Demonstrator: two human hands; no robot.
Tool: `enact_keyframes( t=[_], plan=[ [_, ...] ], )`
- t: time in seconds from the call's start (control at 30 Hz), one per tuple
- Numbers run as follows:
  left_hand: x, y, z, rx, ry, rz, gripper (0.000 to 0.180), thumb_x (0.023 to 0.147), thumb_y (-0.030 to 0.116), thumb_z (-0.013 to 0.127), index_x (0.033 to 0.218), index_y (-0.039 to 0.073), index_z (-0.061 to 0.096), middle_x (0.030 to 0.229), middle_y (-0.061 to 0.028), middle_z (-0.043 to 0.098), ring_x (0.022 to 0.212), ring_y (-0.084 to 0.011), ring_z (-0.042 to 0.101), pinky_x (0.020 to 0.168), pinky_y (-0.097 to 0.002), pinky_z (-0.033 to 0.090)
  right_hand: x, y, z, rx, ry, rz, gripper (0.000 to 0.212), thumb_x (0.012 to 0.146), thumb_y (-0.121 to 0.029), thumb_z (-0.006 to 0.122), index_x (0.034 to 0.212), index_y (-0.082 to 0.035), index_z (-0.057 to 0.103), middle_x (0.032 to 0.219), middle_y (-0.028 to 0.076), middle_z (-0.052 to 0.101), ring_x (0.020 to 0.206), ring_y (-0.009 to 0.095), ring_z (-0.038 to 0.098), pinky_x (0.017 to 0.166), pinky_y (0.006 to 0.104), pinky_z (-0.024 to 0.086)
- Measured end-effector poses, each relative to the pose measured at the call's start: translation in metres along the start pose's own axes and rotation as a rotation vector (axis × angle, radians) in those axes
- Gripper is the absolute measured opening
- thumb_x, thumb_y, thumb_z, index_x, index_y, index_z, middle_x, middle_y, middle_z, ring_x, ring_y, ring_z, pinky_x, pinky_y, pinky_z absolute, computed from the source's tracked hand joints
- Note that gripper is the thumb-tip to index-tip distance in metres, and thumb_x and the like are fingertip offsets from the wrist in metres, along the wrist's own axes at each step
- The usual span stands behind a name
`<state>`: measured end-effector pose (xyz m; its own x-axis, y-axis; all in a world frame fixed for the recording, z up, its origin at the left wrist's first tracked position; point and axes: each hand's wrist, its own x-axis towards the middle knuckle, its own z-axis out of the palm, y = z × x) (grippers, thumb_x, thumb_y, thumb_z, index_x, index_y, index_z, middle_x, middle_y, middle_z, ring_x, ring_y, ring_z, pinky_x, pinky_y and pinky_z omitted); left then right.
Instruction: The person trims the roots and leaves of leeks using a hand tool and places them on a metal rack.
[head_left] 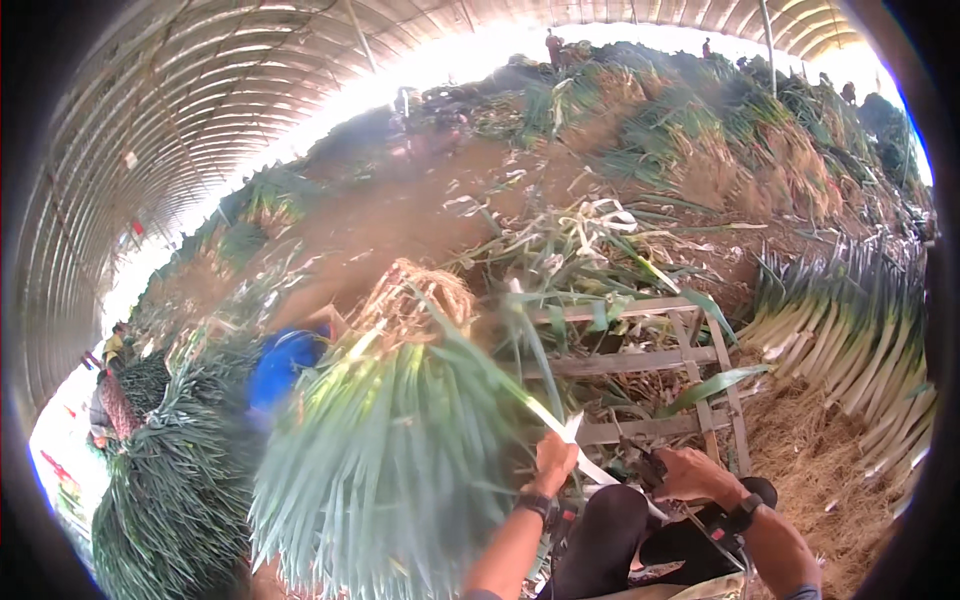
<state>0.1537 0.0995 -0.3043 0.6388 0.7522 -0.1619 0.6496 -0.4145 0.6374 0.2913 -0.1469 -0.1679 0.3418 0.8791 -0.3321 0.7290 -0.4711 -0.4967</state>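
My left hand [553, 463] is closed around a long green onion [597, 470]. The onion slants from its green leaves at upper left to a white stem pointing toward my right knee. My right hand [695, 475] is closed on a small dark tool [650, 466] close to the white stem; its exact kind is hard to make out. Left of my left hand lies a big heap of green onions [385, 450], leaves toward me and tan roots [410, 295] at the far end.
A wooden slatted frame [625, 365] stands ahead, with loose leaves strewn around it. White-stemmed onions [840, 330] lie in a row at right, beside a pile of cut roots [810, 480]. A blue object [283, 368] sits behind the heap. Another person [115, 405] is at far left.
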Motion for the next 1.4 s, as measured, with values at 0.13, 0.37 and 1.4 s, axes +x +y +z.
enact_keyframes(
  t=[0.13, 0.37, 1.4],
  plan=[
    [0.043, 0.066, -0.096, -0.461, 0.037, 0.169, 0.038, 0.081, 0.019, 0.065, 0.111, -0.003, 0.062, 0.103, -0.02, 0.07, 0.095, -0.0339, 0.068, 0.081, -0.0405, 0.053, -0.003, -0.013, -0.022, 0.16, -0.08, -0.136, 0.055, 0.068, -0.036, 0.076, 0.104, 0.003, 0.062, 0.086, 0.028, 0.068, 0.085, 0.045, 0.066, 0.076, 0.048, 0.053],
    [0.055, 0.164, -0.211, -0.628, -0.147, 0.347, 0.086, 0.089, 0.057, 0.065, 0.145, -0.003, 0.04, 0.14, -0.0237, 0.052, 0.13, -0.0287, 0.051, 0.109, -0.0361, 0.039, 0.039, -0.058, -0.064, 0.13, 0.036, -0.212, 0.05, 0.069, -0.026, 0.075, 0.108, 0.001, 0.062, 0.085, 0.026, 0.068, 0.082, 0.042, 0.067, 0.074, 0.0452, 0.054],
    [-0.063, -0.076, -0.21, 1.031, 0.31, 0.281, 0.042, 0.076, 0.013, 0.067, 0.116, 0.005, 0.058, 0.145, -0.0159, 0.038, 0.142, -0.0362, 0.028, 0.106, -0.0712, 0.027, 0.005, -0.023, -0.022, 0.937, 0.152, -0.029, 0.087, 0.061, -0.018, 0.084, 0.138, 0.002, 0.048, 0.122, 0.018, 0.064, 0.11, 0.026, 0.061, 0.095, 0.0345, 0.048]
  ],
)
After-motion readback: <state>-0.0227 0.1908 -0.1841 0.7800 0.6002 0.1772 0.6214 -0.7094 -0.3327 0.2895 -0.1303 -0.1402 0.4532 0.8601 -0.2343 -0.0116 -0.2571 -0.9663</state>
